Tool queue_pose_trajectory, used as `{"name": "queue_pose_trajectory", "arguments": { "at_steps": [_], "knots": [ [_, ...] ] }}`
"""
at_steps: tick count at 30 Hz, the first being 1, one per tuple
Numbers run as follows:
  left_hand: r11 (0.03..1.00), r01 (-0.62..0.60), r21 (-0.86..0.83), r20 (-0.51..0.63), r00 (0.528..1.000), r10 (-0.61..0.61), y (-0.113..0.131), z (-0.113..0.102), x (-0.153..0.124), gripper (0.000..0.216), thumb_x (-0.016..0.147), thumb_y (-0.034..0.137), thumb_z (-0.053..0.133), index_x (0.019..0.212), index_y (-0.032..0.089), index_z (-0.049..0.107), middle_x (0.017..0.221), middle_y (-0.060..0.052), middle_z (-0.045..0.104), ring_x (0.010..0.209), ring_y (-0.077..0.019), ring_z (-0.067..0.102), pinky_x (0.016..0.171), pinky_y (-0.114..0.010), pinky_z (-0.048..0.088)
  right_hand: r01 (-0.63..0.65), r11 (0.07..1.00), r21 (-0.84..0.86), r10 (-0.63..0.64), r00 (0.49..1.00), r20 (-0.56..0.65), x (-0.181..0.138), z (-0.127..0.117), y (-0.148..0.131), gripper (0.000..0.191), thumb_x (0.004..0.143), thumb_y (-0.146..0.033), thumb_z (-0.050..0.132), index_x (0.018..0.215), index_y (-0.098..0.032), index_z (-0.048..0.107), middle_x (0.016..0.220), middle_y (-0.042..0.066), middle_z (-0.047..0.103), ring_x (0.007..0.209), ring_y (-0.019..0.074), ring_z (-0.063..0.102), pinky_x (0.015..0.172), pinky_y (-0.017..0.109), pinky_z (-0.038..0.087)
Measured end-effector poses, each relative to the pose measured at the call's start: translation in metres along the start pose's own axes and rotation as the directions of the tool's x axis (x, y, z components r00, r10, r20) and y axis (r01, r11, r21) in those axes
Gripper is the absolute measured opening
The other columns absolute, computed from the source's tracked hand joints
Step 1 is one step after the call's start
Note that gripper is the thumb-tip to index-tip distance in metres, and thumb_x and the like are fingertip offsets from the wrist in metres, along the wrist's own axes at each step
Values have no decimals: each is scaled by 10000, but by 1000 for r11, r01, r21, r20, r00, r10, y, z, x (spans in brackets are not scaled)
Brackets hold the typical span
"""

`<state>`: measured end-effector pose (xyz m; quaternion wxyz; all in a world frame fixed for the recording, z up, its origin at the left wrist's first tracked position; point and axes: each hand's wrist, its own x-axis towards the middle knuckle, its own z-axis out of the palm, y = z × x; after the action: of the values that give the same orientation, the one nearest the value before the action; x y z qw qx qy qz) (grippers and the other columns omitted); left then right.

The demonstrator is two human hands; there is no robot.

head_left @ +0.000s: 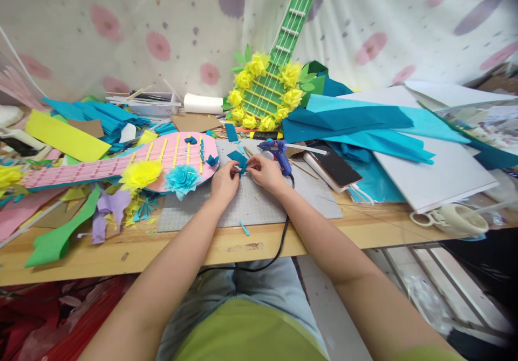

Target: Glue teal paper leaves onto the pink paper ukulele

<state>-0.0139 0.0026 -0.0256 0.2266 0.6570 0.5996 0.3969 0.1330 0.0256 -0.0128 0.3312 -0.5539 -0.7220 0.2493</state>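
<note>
Both my hands meet over a grey cutting mat (259, 204) on the wooden table. My left hand (225, 180) and my right hand (263, 171) pinch a small teal paper flower piece (238, 161) between their fingertips, fingers closed on it. A blue glue gun (278, 152) lies just behind my right hand, its black cord running off the table edge. To the left lies a pink paper guitar (121, 164) with a yellow flower (140, 174) and a light blue flower (182, 179) on its body.
A green paper guitar (275, 75) ringed with yellow flowers leans against the curtain. Teal paper sheets (364, 126), a phone (334, 167), white boards (441, 172) and a tape dispenser (453, 219) fill the right side. Coloured paper scraps (60, 231) cover the left.
</note>
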Motion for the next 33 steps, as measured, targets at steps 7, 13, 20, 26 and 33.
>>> {"name": "queue_pose_trajectory", "arguments": {
  "at_steps": [7, 13, 20, 26, 33],
  "knots": [
    [1000, 9, 6, 11, 1000, -9, 3, 0, -1, 379, 724, 30, 530, 1062, 183, 607, 904, -52, 701, 870, -187, 654, 836, -318, 495, 6, 947, 321, 41, 989, -141, 8, -2, 7, 124, 745, -232, 592, 858, -192, 560, 806, 20, 674, 774, 152, 643, 718, 285, 498],
    [991, -53, 121, 23, 998, 51, 5, 0, -2, 403, 727, 34, 529, 1090, 179, 625, 1057, -96, 688, 1005, -243, 624, 929, -389, 463, -18, 926, 377, 64, 992, -109, 10, 4, 12, 142, 728, -252, 599, 849, -199, 547, 816, 16, 663, 782, 150, 640, 681, 270, 504],
    [993, -105, 54, -75, 991, 109, 8, 0, -4, 408, 716, 53, 527, 1101, 167, 597, 1089, -98, 641, 1026, -213, 589, 877, -332, 489, -23, 925, 380, 56, 995, -77, 8, 3, 9, 142, 730, -243, 597, 856, -197, 551, 810, 14, 667, 773, 149, 643, 680, 274, 505],
    [968, -8, -252, -93, 996, -15, 8, 7, -4, 215, 799, 228, 548, 991, 159, 613, 944, -73, 668, 796, -142, 616, 631, -236, 495, 11, 916, 400, -38, 998, 58, 4, -2, -1, 139, 720, -209, 602, 852, -189, 566, 804, 19, 674, 722, 130, 630, 651, 255, 496],
    [959, 34, -282, -79, 995, -58, 8, 4, -4, 83, 777, 240, 575, 786, 182, 632, 792, -19, 677, 729, -134, 611, 646, -245, 483, 46, 936, 348, -76, 994, 75, 4, -3, 3, 115, 720, -211, 603, 829, -186, 577, 798, 23, 681, 693, 125, 620, 662, 266, 488]
  ]
}}
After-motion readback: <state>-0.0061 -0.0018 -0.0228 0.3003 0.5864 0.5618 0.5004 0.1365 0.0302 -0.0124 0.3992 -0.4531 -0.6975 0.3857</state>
